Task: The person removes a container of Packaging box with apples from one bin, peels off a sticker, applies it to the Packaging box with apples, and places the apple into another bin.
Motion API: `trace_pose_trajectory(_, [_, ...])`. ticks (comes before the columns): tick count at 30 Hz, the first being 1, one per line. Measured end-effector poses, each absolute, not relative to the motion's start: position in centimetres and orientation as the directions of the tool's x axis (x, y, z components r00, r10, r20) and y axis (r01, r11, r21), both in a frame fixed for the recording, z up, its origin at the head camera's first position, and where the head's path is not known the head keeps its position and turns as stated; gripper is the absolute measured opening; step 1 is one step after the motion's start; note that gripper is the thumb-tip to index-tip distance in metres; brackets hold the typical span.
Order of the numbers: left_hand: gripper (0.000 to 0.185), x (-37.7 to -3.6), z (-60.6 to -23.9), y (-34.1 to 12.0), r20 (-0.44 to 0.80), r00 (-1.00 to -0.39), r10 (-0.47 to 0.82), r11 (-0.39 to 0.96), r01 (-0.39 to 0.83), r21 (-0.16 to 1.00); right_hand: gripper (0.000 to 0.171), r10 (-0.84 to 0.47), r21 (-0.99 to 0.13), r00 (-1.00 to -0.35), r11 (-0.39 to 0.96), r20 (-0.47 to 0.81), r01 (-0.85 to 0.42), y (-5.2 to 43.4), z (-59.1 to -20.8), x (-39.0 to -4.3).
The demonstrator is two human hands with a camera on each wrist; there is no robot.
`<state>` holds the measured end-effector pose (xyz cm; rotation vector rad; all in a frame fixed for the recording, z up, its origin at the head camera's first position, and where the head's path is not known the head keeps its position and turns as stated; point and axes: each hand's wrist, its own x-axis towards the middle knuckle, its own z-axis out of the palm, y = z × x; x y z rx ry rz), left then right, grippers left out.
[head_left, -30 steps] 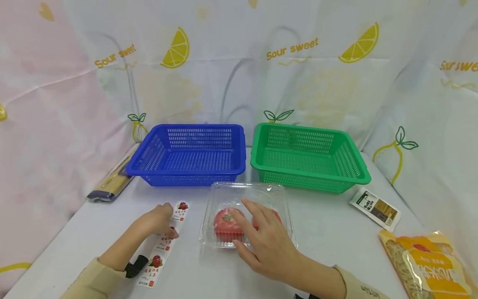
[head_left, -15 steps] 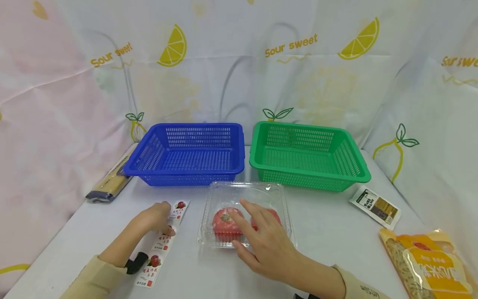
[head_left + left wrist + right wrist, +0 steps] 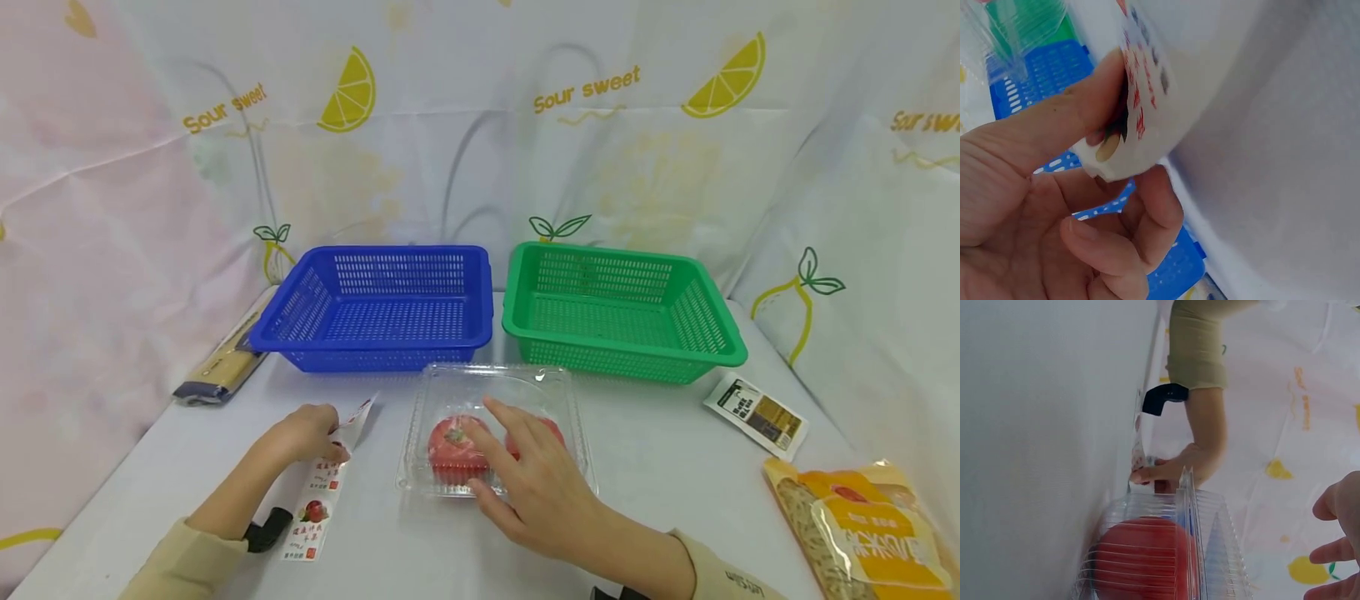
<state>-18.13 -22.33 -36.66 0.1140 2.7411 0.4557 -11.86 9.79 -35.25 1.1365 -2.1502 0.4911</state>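
My left hand (image 3: 303,435) pinches a strip of apple-print stickers (image 3: 309,521) between thumb and fingers, left of centre on the table. In the left wrist view the strip (image 3: 1157,119) bends up under the thumb. Its far end is lifted, while the near part lies by the table surface. A clear plastic clamshell box (image 3: 487,387) stands closed at the middle, with two red tomatoes (image 3: 452,454) inside. Over its front right part spreads my right hand (image 3: 543,496), fingers apart and extended, partly hiding one tomato. The right wrist view shows these fingertips (image 3: 1325,506) clear of the box lid.
A blue basket (image 3: 375,346) and a green basket (image 3: 622,350) stand behind the box. A tan noodle pack (image 3: 225,367) lies at far left. On the right are a small white-and-brown sachet (image 3: 757,417) and an orange snack bag (image 3: 862,533). Printed cloth (image 3: 480,150) walls the back.
My left hand has raised the far end of the sticker strip, which now tilts up, and the strip's near end has shifted slightly away from me. The right hand and box stay put.
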Motion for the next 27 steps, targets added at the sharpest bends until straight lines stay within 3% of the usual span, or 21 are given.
trace_pose_trajectory(8, [0.023, -17.7, -35.5, -21.9, -0.231, -0.955, 0.184, 0.902, 0.071, 0.426, 0.049, -0.600, -0.057, -0.465, 0.572, 0.651, -0.818, 9.8, -35.2, -11.8])
trace_pose_trajectory(19, [0.019, -17.2, -34.3, -20.5, -0.107, -0.961, 0.257, 0.828, 0.162, 0.537, 0.049, -0.609, -0.077, -0.496, 0.581, 0.620, -0.810, 9.8, -35.1, -11.9])
trace_pose_trajectory(27, [0.045, -16.1, -33.4, -19.7, 0.032, -0.961, 0.274, 0.789, 0.244, 0.564, 0.048, -0.609, -0.075, -0.487, 0.574, 0.627, -0.815, 9.7, -35.0, -11.9])
